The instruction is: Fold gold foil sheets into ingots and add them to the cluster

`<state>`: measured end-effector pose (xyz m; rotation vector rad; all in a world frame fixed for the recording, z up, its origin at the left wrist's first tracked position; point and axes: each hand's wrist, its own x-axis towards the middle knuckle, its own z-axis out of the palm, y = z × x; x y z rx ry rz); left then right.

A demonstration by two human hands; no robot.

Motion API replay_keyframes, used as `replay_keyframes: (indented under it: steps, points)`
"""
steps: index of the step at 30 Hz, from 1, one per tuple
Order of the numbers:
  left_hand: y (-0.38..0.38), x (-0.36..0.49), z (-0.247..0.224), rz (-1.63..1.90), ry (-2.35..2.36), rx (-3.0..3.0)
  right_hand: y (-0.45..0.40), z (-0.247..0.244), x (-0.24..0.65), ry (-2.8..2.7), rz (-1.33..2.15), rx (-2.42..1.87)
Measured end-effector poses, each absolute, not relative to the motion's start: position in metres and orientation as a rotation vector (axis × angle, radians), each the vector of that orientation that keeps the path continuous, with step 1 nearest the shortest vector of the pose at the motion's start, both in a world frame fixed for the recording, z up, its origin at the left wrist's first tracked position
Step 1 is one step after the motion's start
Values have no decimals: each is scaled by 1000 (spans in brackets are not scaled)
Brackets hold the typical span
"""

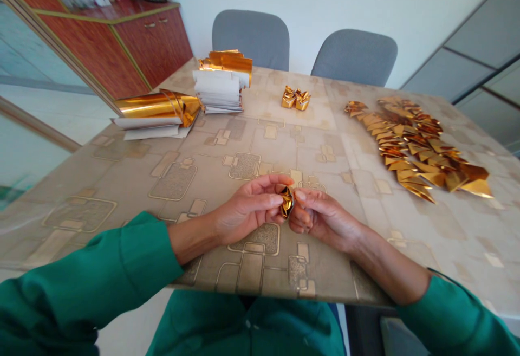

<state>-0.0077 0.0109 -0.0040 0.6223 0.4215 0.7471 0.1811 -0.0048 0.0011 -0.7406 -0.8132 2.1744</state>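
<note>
Between my two hands, just above the near part of the table, is a small folded piece of gold foil paper (pixel 286 202). My left hand (pixel 254 202) pinches it from the left with thumb and fingers. From the other side, the thumb and bent fingers of my right hand (pixel 319 212) close on its right edge. My fingers hide part of the piece. Farther back on the table sit two finished-looking gold foil shapes (pixel 296 99), side by side and touching.
Many overlapping folded gold pieces (pixel 410 144) lie at the right. Stacked sheets (pixel 219 90), white and gold, stand at the back left beside a gold foil bundle (pixel 158 107). The patterned tablecloth (pixel 211 150) covers the table. Two grey chairs (pixel 251 39) stand behind it.
</note>
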Motion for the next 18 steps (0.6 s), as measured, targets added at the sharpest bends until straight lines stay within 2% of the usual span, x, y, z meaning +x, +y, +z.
replay_keyframes:
  steps: [9,18]
  points:
    - [12,-7,-7,713,502,607,-4,-1,184,-887,2254,-727]
    - [9,-4,-9,812,643,714,-3,-1,178,-783,2152,-833]
